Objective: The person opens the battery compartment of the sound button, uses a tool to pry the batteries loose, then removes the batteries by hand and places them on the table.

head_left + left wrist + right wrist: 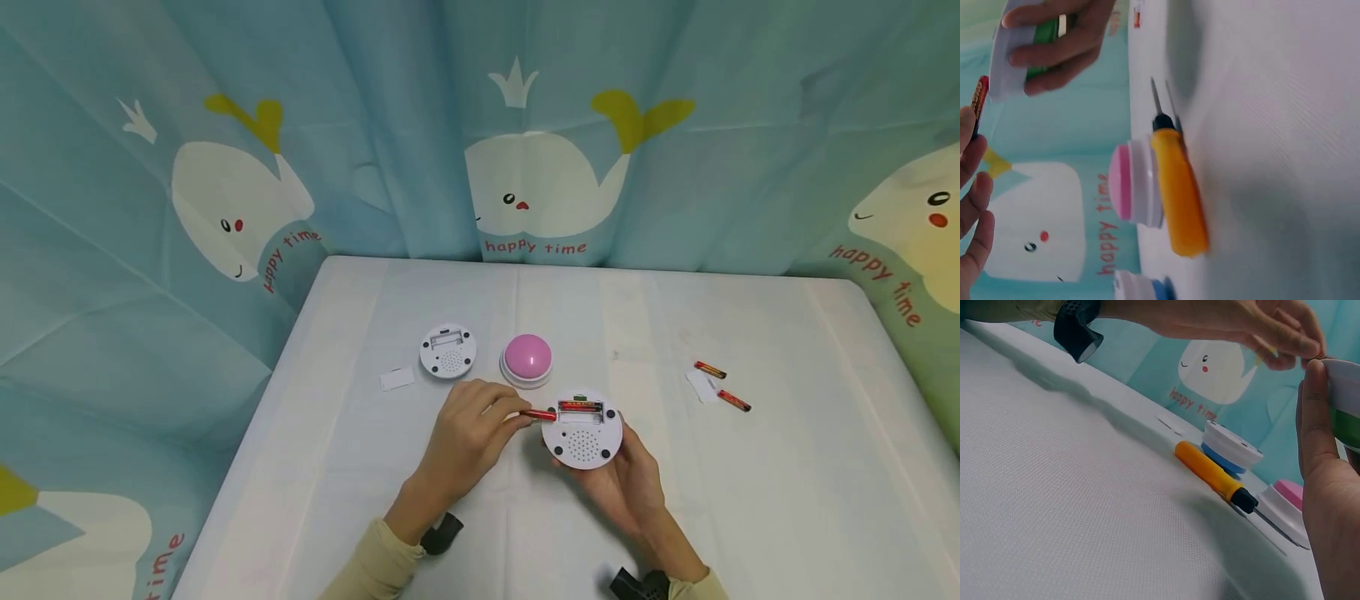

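The left hand [476, 429] pinches a slim red-and-black cylindrical battery [542, 414] between thumb and fingers, its red end reaching over the left edge of a round white plastic device [582, 447] with a green underside; whether the battery touches the device there, I cannot tell. The right hand [628, 483] grips this device from below and at its right side, above the table [825, 467], fingers curled round the green part and thumb along the white rim. The device's flat back faces up, showing speaker holes, dark round feet and a rectangular compartment, where another red-and-black battery [581, 407] lies along the far side. Beyond the hands stands a white round base with a pink dome [528, 357]; left of it, a second white disc with a blue underside [450, 362] rests back up, with a small white rectangular cover [397, 379] near it. A screwdriver with a yellow handle [1179, 187] lies on the table just beside the pink-domed base. To the right, two loose orange-and-black batteries [734, 401] flank a small white piece [702, 387]. Behind the table hangs a blue curtain [405, 167] printed with white whales.
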The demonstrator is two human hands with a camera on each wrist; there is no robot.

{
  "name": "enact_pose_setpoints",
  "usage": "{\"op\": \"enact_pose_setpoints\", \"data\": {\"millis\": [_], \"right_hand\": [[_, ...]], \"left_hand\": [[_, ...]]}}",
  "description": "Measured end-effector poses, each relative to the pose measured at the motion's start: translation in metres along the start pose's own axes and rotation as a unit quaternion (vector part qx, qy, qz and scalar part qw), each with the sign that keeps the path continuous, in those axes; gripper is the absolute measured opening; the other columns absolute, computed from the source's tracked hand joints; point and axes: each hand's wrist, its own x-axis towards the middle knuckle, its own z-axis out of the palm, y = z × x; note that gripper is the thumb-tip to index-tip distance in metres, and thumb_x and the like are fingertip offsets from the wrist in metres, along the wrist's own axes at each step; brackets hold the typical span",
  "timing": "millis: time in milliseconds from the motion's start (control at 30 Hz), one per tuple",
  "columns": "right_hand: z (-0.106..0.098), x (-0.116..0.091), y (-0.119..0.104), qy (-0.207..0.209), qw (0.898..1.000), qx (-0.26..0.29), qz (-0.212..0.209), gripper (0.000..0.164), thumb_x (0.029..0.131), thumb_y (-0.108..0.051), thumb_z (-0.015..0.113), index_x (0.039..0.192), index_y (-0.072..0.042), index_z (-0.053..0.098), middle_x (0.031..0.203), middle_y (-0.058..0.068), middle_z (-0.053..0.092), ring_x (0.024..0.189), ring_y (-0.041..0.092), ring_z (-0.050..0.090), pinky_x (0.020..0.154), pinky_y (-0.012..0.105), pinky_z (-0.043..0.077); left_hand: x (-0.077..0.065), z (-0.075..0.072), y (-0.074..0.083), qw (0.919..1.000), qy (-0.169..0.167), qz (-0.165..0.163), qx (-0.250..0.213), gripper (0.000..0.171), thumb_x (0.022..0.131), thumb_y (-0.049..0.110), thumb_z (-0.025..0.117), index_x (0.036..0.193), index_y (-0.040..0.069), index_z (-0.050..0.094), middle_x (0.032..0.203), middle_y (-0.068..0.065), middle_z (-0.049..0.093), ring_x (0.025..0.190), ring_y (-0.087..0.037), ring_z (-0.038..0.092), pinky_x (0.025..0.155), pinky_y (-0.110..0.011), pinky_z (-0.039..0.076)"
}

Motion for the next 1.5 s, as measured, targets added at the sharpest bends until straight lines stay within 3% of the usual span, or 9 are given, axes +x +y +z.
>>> {"op": "enact_pose_setpoints", "data": {"millis": [267,833,1133,1333,1500], "right_hand": [[-0.001,-0.002,0.000,0.009,1.000,0.008,0.003,0.059,0.114,-0.037,0.005,0.159,-0.013,0.034,0.159,0.013,0.046,0.141,0.038,0.053,0.114,0.047,0.047],[-0.002,-0.002,-0.001,0.011,1.000,-0.004,0.016,0.058,0.114,-0.039,0.006,0.160,-0.014,0.031,0.161,0.011,0.044,0.143,0.037,0.051,0.116,0.047,0.045],[-0.002,-0.001,0.000,0.010,1.000,-0.006,0.018,0.058,0.113,-0.038,0.006,0.159,-0.015,0.032,0.161,0.010,0.044,0.143,0.036,0.051,0.117,0.047,0.045],[-0.001,-0.001,0.000,0.010,1.000,-0.002,0.018,0.058,0.113,-0.038,0.006,0.159,-0.015,0.033,0.161,0.010,0.044,0.143,0.037,0.051,0.117,0.047,0.044],[-0.002,-0.002,0.000,0.008,1.000,-0.003,0.016,0.058,0.114,-0.038,0.007,0.158,-0.014,0.034,0.160,0.010,0.045,0.143,0.036,0.051,0.117,0.047,0.044]], "left_hand": [[-0.013,0.001,-0.011,0.9987,-0.019,-0.044,-0.016,0.024,0.084,0.016,0.087,0.105,0.014,0.076,0.103,0.002,0.074,0.096,-0.015,0.066,0.085,-0.032,0.052],[-0.030,0.001,-0.033,0.9890,-0.051,-0.132,0.043,0.021,0.085,0.014,0.087,0.103,0.016,0.076,0.101,0.005,0.075,0.099,-0.015,0.068,0.084,-0.033,0.053],[-0.038,-0.008,-0.039,0.9739,-0.078,-0.207,0.052,0.019,0.089,0.013,0.083,0.105,0.018,0.075,0.103,0.006,0.075,0.102,-0.016,0.067,0.087,-0.035,0.055],[-0.044,-0.009,-0.043,0.9635,-0.080,-0.250,0.051,0.013,0.090,0.016,0.082,0.102,0.017,0.076,0.096,0.007,0.075,0.089,-0.016,0.063,0.081,-0.035,0.050],[-0.048,-0.008,-0.045,0.9501,-0.101,-0.290,0.056,0.012,0.091,0.018,0.081,0.101,0.018,0.076,0.092,0.006,0.075,0.082,-0.015,0.057,0.077,-0.034,0.047]]}}
